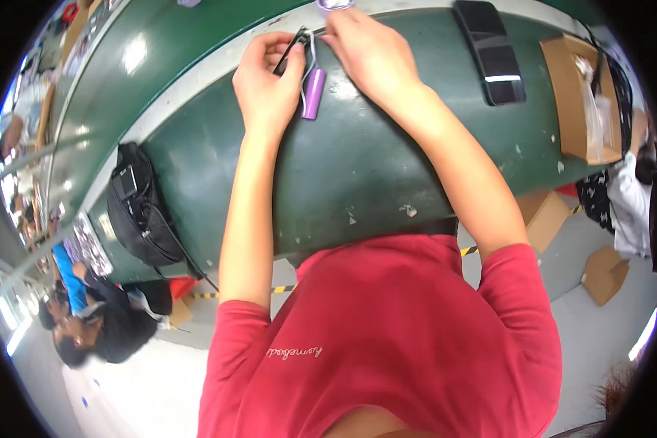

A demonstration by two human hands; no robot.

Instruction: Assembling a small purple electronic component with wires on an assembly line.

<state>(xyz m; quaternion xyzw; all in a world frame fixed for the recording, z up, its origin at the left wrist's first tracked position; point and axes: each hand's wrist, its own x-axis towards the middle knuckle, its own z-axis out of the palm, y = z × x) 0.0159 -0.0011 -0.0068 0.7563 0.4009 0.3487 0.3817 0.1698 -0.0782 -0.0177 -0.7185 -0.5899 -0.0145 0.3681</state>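
Observation:
Near the far edge of the green bench, my left hand (263, 87) is closed, thumb and fingers pinching a thin black piece (288, 52). Pale wire (310, 55) runs beside that piece. A purple cylindrical cell (314, 95) is just right of my left thumb, its lower end toward me. My right hand (376, 58) has its fingers curled together close to the wire; what they hold, if anything, is hidden. Just beyond the right fingertips, a light purple ring-shaped object (335, 4) is partly cut off by the picture's top edge.
A black phone-like device (490, 51) lies to the right on the bench (358, 182). Farther right stands an open cardboard box (562, 102) with clear plastic pieces. A black bag (142, 212) sits at the left. A person in dark clothing (128, 321) is at lower left.

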